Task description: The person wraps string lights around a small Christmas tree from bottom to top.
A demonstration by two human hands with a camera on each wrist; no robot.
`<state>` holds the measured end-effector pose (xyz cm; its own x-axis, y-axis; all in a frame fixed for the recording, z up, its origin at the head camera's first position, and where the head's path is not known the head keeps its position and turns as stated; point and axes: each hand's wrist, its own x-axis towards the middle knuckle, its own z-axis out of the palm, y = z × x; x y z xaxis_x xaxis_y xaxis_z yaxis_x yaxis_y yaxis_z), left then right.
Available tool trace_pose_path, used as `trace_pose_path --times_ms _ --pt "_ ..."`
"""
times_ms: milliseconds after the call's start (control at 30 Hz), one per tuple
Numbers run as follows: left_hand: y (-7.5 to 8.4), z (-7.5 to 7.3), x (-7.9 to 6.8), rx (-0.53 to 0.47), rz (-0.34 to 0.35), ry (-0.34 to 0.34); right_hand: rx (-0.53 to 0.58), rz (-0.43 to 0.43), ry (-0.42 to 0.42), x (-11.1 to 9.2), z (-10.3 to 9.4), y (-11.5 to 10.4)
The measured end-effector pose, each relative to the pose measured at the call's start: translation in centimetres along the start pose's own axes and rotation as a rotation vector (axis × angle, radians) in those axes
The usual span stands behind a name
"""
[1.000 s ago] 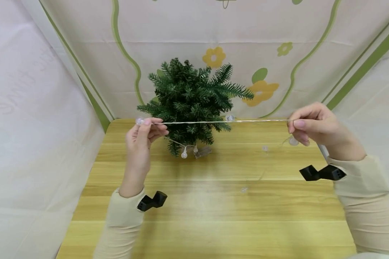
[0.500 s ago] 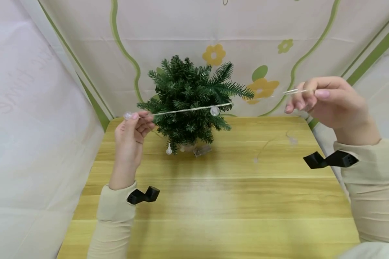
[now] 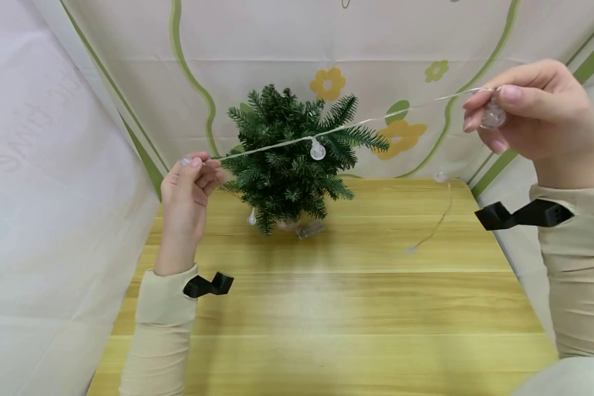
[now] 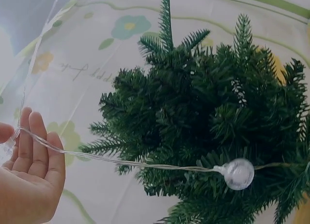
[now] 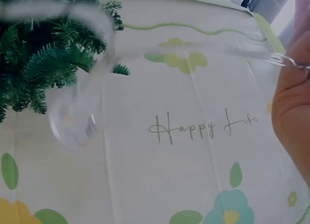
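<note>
A strand of clear-bulb string lights (image 3: 318, 149) stretches between both hands, rising to the right in front of a small artificial Christmas tree (image 3: 287, 165). My left hand (image 3: 184, 206) pinches its wire beside a bulb, thumb against fingers, left of the tree. Higher up at the right, my right hand (image 3: 549, 118) pinches the wire, with a round bulb (image 3: 493, 116) hanging at its fingers. From the left hand, wire runs to another bulb (image 4: 238, 174) in front of the branches in the left wrist view. A loose tail with a bulb (image 3: 440, 176) dangles below the right hand.
The tree stands at the back of a wooden table (image 3: 317, 308). A clear battery box (image 3: 309, 229) lies at its foot. A printed cloth (image 3: 257, 33) hangs behind, with more cloth at both sides. Black camera mounts (image 3: 523, 214) sit on both sleeves.
My right hand has moved up and right with the wire. The left hand has shifted left and slightly up. The strand went from level to slanted, and its tail rose at the right.
</note>
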<state>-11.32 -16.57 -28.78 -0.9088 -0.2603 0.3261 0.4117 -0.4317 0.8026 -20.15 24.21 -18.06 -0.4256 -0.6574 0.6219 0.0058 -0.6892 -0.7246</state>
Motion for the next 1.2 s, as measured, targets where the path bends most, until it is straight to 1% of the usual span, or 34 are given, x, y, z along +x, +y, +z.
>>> trace_pose_path --times_ms 100,200,233,300,367,433,467,533,633,700,767,867,933,967,1000,1067,1167,1200 --pt "0.0 -0.2 0.6 -0.032 0.000 0.025 -0.056 0.086 -0.006 0.6 0.0 -0.7" --pt "-0.1 -0.5 1.2 -0.067 0.000 0.058 -0.184 0.156 0.070 1.0 -0.1 -1.4" --pt "-0.1 -0.5 1.3 -0.064 0.002 0.070 -0.231 0.173 0.106 1.1 -0.1 -1.6" --pt "-0.1 -0.7 1.6 -0.049 0.008 0.096 -0.346 0.178 0.206 1.5 -0.1 -1.8" --pt "-0.2 -0.9 1.7 -0.022 0.015 0.114 -0.450 0.178 0.299 1.9 -0.1 -1.8" --pt "-0.3 -1.1 1.8 0.038 0.026 0.117 -0.530 0.166 0.374 2.4 -0.1 -1.8" --pt "-0.3 -1.2 1.9 0.076 0.033 0.114 -0.560 0.157 0.401 2.6 -0.1 -1.7" --pt "-0.4 -1.4 2.0 0.168 0.044 0.098 -0.582 0.142 0.413 3.0 -0.2 -1.7" --pt "-0.5 -1.8 2.1 0.313 0.042 0.059 -0.547 0.122 0.427 3.4 -0.6 -1.9" --pt "-0.5 -2.0 2.2 0.378 0.032 0.022 -0.483 0.108 0.446 3.8 -0.9 -2.1" --pt "-0.5 -2.2 2.3 0.411 0.018 -0.024 -0.376 0.108 0.444 4.2 -1.4 -2.3" --pt "-0.5 -2.5 2.3 0.444 -0.005 -0.085 -0.282 0.092 0.481 5.0 -1.8 -2.4" --pt "-0.4 -2.6 2.4 0.477 -0.025 -0.112 -0.217 0.111 0.500 5.5 -2.1 -2.5" --pt "-0.4 -2.6 2.4 0.503 -0.032 -0.118 -0.188 0.123 0.526 5.7 -2.2 -2.5" --pt "-0.3 -2.6 2.5 0.537 -0.037 -0.123 -0.178 0.131 0.535 5.9 -2.3 -2.5" --pt "-0.3 -2.6 2.7 0.614 -0.036 -0.119 -0.113 0.170 0.533 6.2 -2.6 -2.7" --pt "-0.2 -2.6 3.0 0.728 -0.026 -0.095 -0.045 0.207 0.505 6.4 -3.0 -3.0" --pt "-0.2 -2.6 3.2 0.754 -0.025 -0.084 -0.025 0.218 0.472 6.5 -3.1 -3.1"
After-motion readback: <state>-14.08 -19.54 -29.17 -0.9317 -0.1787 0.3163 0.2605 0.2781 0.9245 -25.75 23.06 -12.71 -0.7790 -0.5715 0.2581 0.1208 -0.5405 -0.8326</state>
